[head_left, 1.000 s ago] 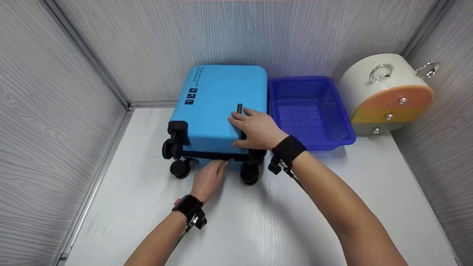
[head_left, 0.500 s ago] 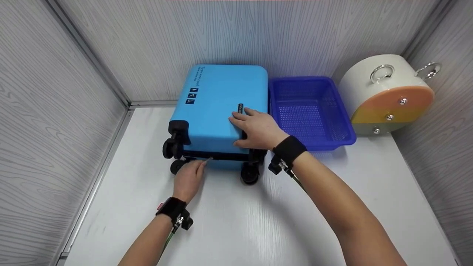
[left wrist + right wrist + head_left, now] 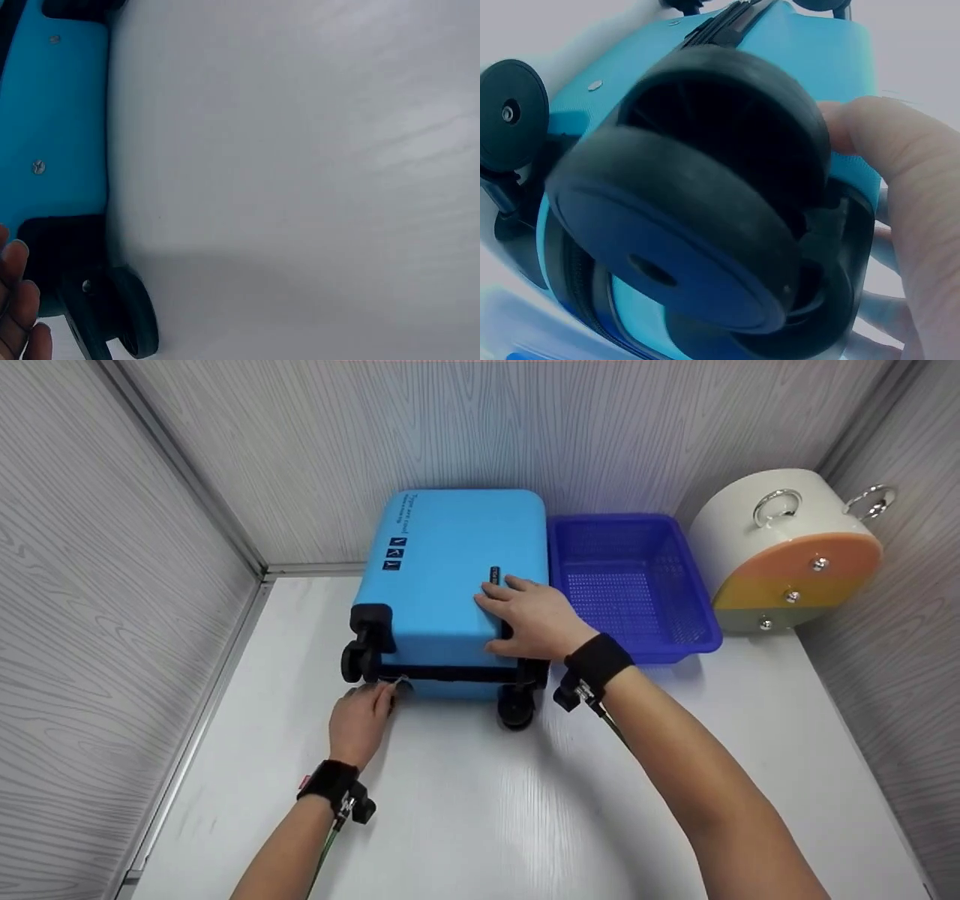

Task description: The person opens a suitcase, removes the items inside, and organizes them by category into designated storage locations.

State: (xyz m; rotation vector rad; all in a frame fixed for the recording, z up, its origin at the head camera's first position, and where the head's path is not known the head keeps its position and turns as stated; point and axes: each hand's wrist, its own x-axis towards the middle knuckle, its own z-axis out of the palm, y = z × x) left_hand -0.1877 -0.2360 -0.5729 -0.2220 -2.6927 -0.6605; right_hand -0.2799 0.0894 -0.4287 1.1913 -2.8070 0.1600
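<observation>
A light blue hard-shell suitcase (image 3: 450, 570) lies flat with its wheeled end toward me. At the left end of the dark zipper seam along its near side, my left hand (image 3: 360, 724) pinches a small metal zipper pull (image 3: 402, 679). On top, near the right front corner, my right hand (image 3: 536, 619) rests with its fingers spread and its thumb against the near side. A black wheel (image 3: 675, 232) fills much of the right wrist view, with the right thumb beside it. The left wrist view shows only fingertips (image 3: 19, 300) near another wheel (image 3: 135, 315).
A blue-purple plastic basket (image 3: 637, 652) stands close to the suitcase's right side. Farther right is a cream rounded box (image 3: 739, 510) with an orange, yellow and green front, silver knobs and ring handles. Wood-patterned panels (image 3: 300, 457) enclose the white table (image 3: 465, 810).
My left hand has moved left along the seam with the zipper pull. The suitcase has shifted slightly to the right, and my right hand has stayed on it.
</observation>
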